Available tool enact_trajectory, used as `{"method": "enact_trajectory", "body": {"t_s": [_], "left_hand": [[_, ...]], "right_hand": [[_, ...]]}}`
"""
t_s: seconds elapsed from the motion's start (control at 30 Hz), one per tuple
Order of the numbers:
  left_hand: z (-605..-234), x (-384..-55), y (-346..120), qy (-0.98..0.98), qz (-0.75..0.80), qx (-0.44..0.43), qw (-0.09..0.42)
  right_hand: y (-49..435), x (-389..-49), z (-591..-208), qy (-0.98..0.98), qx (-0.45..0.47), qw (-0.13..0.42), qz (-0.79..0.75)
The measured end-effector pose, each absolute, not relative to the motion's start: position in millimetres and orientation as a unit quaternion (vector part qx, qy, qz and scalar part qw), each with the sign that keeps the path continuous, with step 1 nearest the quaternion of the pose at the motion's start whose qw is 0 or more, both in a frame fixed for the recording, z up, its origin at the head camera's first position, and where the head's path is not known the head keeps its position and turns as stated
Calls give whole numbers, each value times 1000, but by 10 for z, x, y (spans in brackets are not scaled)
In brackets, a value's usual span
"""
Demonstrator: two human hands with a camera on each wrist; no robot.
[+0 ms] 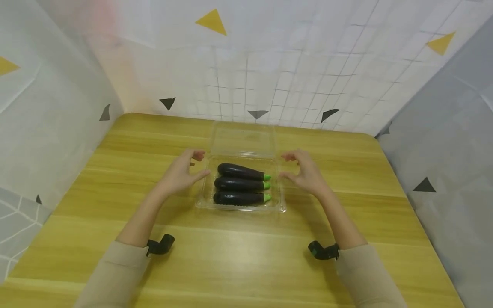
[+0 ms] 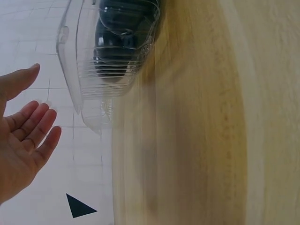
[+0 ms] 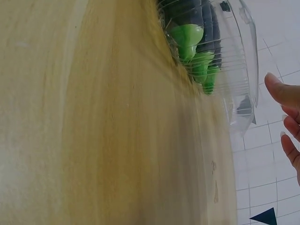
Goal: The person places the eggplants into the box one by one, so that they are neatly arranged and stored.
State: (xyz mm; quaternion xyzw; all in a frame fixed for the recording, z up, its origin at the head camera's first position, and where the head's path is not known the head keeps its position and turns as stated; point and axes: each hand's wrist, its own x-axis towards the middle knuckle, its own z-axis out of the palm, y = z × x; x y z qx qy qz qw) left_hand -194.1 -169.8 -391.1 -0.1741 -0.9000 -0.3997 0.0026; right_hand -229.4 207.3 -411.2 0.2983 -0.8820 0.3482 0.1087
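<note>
Three dark purple eggplants with green stem ends lie side by side in a clear plastic clamshell box: a back eggplant point(image 1: 240, 171), a middle eggplant point(image 1: 239, 184) and a front eggplant point(image 1: 236, 198). The box point(image 1: 200, 204) stands on the table with its transparent lid point(image 1: 243, 141) folded back behind it. My left hand point(image 1: 184, 171) is at the box's left side, thumb and fingers spread apart, holding nothing. Mirroring it on the right, my right hand point(image 1: 304, 171) has loosely bent fingers with nothing between them. In both wrist views, the box's ribbed side wall point(image 2: 103, 77) shows close by the fingertips.
The wooden table point(image 1: 239, 256) reaches back to a white sheeted wall point(image 1: 173, 64) with grid lines and triangles. Sheets also flank the table at left and right. A black wrist mount point(image 1: 161, 244) sticks out from the left sleeve, another mount point(image 1: 322, 251) from the right.
</note>
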Motion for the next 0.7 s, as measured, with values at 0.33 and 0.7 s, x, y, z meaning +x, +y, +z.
{"method": "enact_trajectory", "body": {"t_s": [0.33, 0.7], "left_hand": [[-3978, -2101, -1715, -895, -411, -172, -7], [-4083, -2359, -1714, -887, -429, -171, 4]], "right_hand": [[2089, -2359, -4127, -878, 306, 139, 340], [2065, -2433, -4119, -876, 307, 145, 343]]}}
